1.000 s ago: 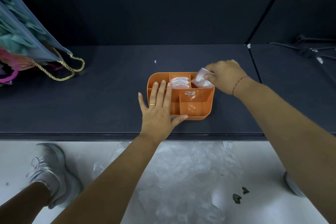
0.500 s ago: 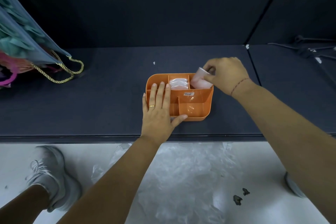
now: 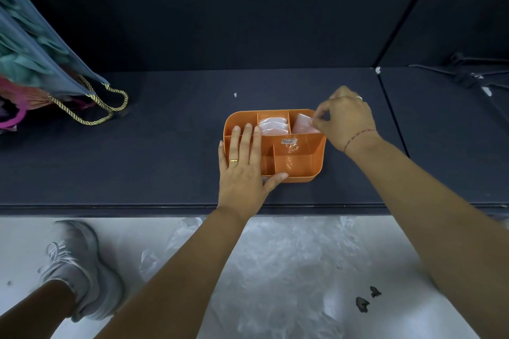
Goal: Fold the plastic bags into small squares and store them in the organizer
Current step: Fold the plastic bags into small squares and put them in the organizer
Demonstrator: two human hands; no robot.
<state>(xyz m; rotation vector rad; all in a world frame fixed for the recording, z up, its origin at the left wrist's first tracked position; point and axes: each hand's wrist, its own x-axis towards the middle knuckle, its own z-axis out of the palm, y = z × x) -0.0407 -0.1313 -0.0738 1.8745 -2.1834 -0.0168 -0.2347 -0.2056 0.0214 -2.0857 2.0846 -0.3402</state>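
The right hand (image 3: 347, 121) pinches a folded bag (image 3: 301, 125) between thumb and fingertips in the organizer's (image 3: 303, 179) upper-right compartment. Released loosely, the slippery square could spring open or ride over the divider. The left hand (image 3: 243, 165), fingers straight, presses on the organizer's left side. The shelf's (image 3: 165, 159) front edge runs just below, with room to the left and above.
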